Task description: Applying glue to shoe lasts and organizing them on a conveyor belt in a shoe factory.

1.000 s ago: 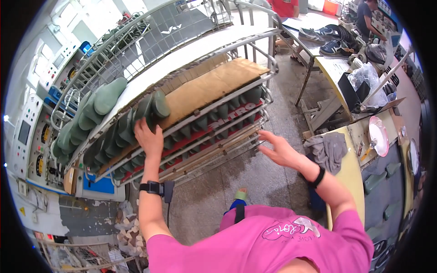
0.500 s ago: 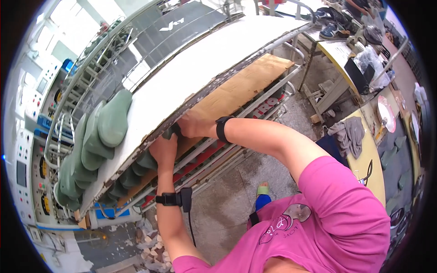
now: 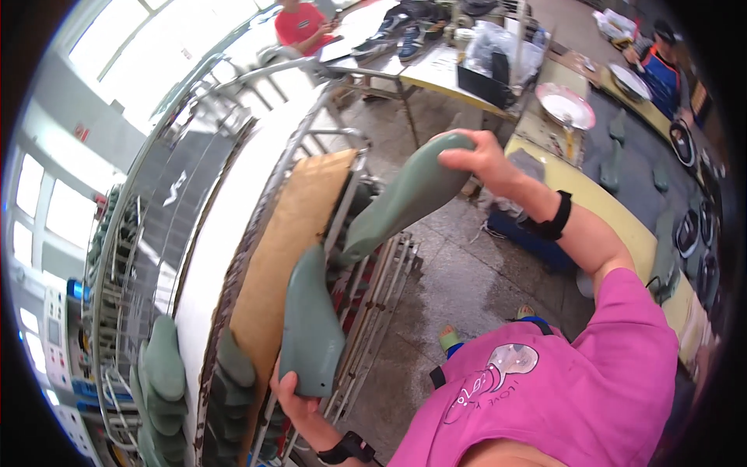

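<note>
My right hand (image 3: pixel 492 165) is raised out beside the rack and grips a green shoe last (image 3: pixel 412 194) by its rounded end, thumb on top. This last slants down leftward to its narrower end. Lower and to the left, my left hand (image 3: pixel 298 406) holds a second green shoe last (image 3: pixel 311 327) by its wide lower end. That one points upward in front of the brown shelf board (image 3: pixel 288 226). Part of my left fingers is hidden behind it. The two lasts come close to each other near the rack's edge.
Several green lasts (image 3: pixel 163 366) stand on the white upper shelf (image 3: pixel 233 202), and more lasts (image 3: pixel 231 373) on the board below. Metal rack rails run alongside. At right is a yellow-edged bench (image 3: pixel 607 218) with a bowl (image 3: pixel 566 107) and shoes. Two people are farther back.
Both hands have come out from between the shelves, the right up and rightward, the left lower. Each now plainly holds a shoe last. My view has turned toward the right.
</note>
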`<control>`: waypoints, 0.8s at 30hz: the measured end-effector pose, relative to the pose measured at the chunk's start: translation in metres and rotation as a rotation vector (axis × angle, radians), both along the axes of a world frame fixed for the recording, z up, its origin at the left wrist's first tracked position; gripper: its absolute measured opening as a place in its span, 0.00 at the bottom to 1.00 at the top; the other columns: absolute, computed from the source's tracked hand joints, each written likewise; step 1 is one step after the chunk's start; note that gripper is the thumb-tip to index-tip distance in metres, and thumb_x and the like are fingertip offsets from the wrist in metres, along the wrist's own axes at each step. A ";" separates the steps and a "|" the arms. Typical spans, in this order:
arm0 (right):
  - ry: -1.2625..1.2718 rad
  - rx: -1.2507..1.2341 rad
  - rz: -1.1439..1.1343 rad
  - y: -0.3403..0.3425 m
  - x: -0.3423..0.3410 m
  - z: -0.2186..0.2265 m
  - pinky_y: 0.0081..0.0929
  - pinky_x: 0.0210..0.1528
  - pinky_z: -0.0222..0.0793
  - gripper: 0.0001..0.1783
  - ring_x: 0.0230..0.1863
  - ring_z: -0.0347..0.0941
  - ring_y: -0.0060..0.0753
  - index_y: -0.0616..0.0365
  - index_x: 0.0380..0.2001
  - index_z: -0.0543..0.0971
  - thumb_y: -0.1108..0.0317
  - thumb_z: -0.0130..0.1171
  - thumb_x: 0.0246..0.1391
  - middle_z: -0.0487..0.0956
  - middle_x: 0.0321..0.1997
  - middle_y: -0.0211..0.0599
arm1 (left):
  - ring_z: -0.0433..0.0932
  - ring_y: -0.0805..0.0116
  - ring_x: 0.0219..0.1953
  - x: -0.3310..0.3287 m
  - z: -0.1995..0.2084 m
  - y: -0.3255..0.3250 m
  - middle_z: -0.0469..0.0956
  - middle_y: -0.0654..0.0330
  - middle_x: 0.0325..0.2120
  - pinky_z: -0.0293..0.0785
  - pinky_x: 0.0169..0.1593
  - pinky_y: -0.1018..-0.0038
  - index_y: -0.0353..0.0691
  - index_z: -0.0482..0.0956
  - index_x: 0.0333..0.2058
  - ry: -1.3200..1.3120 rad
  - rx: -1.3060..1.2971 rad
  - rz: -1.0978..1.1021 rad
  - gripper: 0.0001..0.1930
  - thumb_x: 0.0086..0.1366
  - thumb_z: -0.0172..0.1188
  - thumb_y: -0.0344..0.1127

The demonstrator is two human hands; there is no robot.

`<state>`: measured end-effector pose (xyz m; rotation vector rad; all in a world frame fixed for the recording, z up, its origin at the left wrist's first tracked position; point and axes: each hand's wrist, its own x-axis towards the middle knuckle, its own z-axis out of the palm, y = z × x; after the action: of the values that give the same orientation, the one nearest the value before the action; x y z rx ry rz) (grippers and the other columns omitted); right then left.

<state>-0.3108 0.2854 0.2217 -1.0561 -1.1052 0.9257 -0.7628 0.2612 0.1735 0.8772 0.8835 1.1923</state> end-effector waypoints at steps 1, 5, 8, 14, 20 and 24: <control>0.061 -0.028 -0.072 -0.022 0.031 -0.002 0.23 0.41 0.69 0.15 0.35 0.73 0.22 0.64 0.37 0.76 0.66 0.60 0.47 0.78 0.34 0.33 | 0.74 0.59 0.44 0.023 -0.005 0.008 0.71 0.47 0.44 0.69 0.49 0.67 0.24 0.66 0.49 0.006 -0.006 -0.053 0.33 0.45 0.60 0.38; 0.050 -0.122 -0.410 -0.108 0.138 -0.048 0.20 0.36 0.65 0.15 0.30 0.70 0.17 0.61 0.31 0.78 0.59 0.58 0.48 0.77 0.28 0.28 | 0.72 0.55 0.46 0.132 -0.042 0.010 0.71 0.48 0.46 0.68 0.51 0.64 0.26 0.66 0.49 -0.205 -0.220 -0.312 0.29 0.48 0.57 0.37; -0.035 -0.232 -0.618 -0.181 0.200 -0.087 0.19 0.35 0.64 0.16 0.30 0.68 0.16 0.63 0.29 0.78 0.58 0.58 0.48 0.75 0.26 0.25 | 0.71 0.55 0.49 0.230 -0.070 -0.006 0.71 0.50 0.47 0.65 0.54 0.62 0.27 0.66 0.49 -0.183 -0.376 -0.460 0.27 0.51 0.55 0.37; 0.019 -0.464 -0.775 -0.332 0.302 -0.154 0.20 0.36 0.64 0.18 0.32 0.69 0.18 0.63 0.31 0.78 0.57 0.57 0.49 0.76 0.29 0.27 | 0.72 0.54 0.47 0.408 -0.114 -0.083 0.72 0.49 0.45 0.66 0.52 0.60 0.29 0.66 0.48 -0.111 -0.626 -0.748 0.25 0.55 0.53 0.40; -0.148 -0.629 -0.796 -0.404 0.369 -0.192 0.27 0.51 0.61 0.31 0.49 0.66 0.29 0.65 0.52 0.63 0.55 0.55 0.50 0.69 0.50 0.43 | 0.77 0.56 0.30 0.527 -0.186 -0.142 0.75 0.46 0.31 0.76 0.31 0.62 0.33 0.67 0.46 -0.120 -1.001 -1.174 0.29 0.59 0.46 0.56; -0.914 -0.679 -0.472 -0.372 0.328 -0.193 0.46 0.59 0.50 0.33 0.62 0.52 0.51 0.53 0.56 0.61 0.50 0.52 0.48 0.59 0.60 0.49 | 0.77 0.54 0.22 0.567 -0.198 -0.162 0.73 0.43 0.23 0.75 0.20 0.66 0.28 0.59 0.49 0.459 -0.954 -1.413 0.37 0.60 0.40 0.62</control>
<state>0.0170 -0.0870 0.0288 -2.3313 -1.1765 0.3999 -0.1959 0.0989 -0.0244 0.6799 0.7622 -0.6577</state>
